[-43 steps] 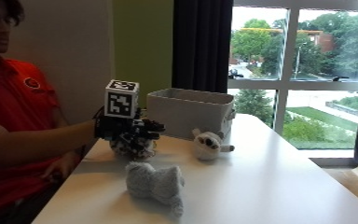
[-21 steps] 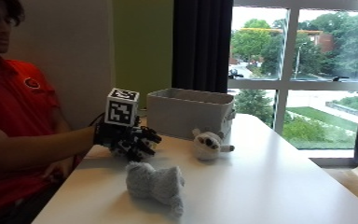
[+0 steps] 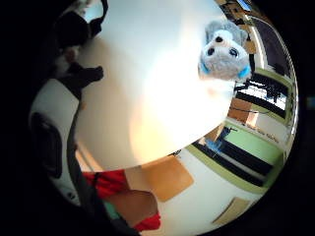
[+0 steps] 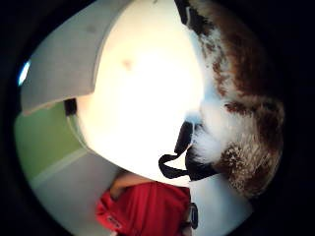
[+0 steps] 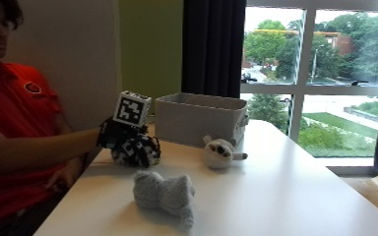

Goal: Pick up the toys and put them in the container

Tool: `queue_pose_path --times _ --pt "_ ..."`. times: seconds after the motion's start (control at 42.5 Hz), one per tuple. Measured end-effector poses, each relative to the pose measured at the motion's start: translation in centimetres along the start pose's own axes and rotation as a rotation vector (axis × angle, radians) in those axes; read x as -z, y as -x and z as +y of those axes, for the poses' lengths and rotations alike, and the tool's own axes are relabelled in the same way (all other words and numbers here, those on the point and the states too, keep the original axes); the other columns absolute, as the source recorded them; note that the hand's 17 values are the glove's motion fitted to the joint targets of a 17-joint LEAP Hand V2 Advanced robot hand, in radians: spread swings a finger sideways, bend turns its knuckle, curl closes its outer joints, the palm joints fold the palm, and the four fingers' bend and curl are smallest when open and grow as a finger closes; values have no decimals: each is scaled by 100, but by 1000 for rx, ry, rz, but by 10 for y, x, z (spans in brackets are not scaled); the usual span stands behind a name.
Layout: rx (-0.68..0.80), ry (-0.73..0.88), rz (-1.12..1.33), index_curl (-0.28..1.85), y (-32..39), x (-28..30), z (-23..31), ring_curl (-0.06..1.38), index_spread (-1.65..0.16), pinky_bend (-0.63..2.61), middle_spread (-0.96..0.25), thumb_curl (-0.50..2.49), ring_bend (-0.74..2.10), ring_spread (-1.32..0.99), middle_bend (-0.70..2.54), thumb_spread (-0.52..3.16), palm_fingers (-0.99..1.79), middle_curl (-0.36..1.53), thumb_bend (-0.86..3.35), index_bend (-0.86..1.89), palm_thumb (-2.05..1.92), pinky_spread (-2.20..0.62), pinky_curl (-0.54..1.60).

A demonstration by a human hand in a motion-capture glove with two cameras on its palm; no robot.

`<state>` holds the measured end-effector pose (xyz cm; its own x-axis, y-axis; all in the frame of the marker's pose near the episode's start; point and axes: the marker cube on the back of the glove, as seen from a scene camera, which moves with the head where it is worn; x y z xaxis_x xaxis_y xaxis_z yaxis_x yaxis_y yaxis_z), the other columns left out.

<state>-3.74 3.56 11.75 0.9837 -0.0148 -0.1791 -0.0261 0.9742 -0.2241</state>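
Outside view: grey plush toy point(image 5: 164, 194) lies lengthwise toward the container point(image 5: 199, 119)

Grey plush toy point(image 5: 164, 195), white plush toy point(image 5: 219, 152), brown-and-white mottled toy point(image 4: 241, 103), grey container point(image 5: 201, 118), white table point(image 5: 294, 196).

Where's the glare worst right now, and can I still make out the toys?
Thumb side palm view: table blown out white; brown-and-white toy stays readable. Little finger side palm view: softer glare, grey toy clear. Outside view: backlit by the window, toys dim but distinguishable.
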Motion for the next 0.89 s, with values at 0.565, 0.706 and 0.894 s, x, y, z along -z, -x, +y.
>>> queue_pose_path --times 0.565,0.706,0.894 --pt "-28 -313 -131 40 -15 6 -33 39 -43 99 -36 58 104 -42 50 89 115 34 14 46 57 -43 32" --pt "-14 -302 -150 45 -16 13 -42 41 -43 96 -39 64 106 -42 57 80 117 38 12 50 59 -44 33" --pt "-23 -315 -154 51 -7 38 -56 43 -42 96 -41 71 107 -42 62 71 115 43 10 54 59 -44 35"
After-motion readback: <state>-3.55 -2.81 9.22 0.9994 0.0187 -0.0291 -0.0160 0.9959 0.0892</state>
